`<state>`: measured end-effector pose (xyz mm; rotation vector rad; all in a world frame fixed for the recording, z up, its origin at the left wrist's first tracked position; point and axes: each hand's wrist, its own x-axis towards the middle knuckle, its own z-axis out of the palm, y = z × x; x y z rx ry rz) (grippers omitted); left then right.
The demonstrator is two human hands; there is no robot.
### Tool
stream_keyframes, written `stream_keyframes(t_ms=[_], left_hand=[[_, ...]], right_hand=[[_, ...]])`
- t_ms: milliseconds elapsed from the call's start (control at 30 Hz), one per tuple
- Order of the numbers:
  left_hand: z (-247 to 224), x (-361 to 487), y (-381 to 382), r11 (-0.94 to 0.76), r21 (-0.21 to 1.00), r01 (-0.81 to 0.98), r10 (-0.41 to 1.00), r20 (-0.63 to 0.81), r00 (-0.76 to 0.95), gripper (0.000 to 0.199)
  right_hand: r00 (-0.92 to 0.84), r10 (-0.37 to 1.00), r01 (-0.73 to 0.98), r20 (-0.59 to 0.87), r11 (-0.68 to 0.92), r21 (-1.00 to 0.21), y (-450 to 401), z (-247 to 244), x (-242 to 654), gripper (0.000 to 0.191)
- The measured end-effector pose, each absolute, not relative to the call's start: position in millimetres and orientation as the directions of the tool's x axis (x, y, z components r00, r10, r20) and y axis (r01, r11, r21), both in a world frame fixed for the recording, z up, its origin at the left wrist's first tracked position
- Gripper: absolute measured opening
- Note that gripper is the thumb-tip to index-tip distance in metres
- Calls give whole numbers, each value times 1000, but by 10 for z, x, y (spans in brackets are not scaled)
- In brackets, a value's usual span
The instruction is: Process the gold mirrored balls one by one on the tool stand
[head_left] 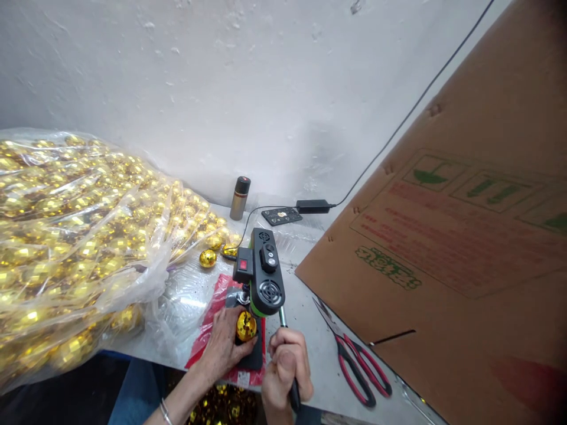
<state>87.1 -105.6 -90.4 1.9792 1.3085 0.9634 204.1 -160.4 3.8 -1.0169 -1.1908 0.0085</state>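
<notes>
A shiny gold mirrored ball [245, 326] sits below the head of a small black bench machine [268, 268], which resembles a mini drill press. My left hand [224, 340] is closed around the ball, fingers on its left side and thumb at its lower right. My right hand [287, 366] is wrapped around the machine's lever handle [294, 394], whose metal rod [282, 317] runs up to the head. A red switch [243, 264] is on the machine's left side. Whatever tool tip meets the ball is hidden by the head.
A large clear bag [88, 236] of gold balls fills the left, with a loose ball [207, 258] beside it. Red-handled scissors [354, 360] lie right, against a cardboard box [443, 236]. Behind stand a spray can [240, 198] and a power adapter [312, 206] with its cord.
</notes>
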Motion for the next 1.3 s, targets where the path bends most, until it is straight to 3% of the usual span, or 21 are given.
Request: stream_keyframes(t_ms=[533,1033,1300], left_hand=[[-839,862,-1055,-342,796,500,934,228,274,49],[-952,921,-1044,-354,787,506,935,277,224,49],[-950,920,-1034,-343,794,502,938,259,230,50]], right_hand=[[384,481,539,788,576,-614,-1595,68,2064,39],[362,364,592,858,622,-513,-1480,15,2113,41],[418,408,571,811,576,-584,-1531,42,2038,38]])
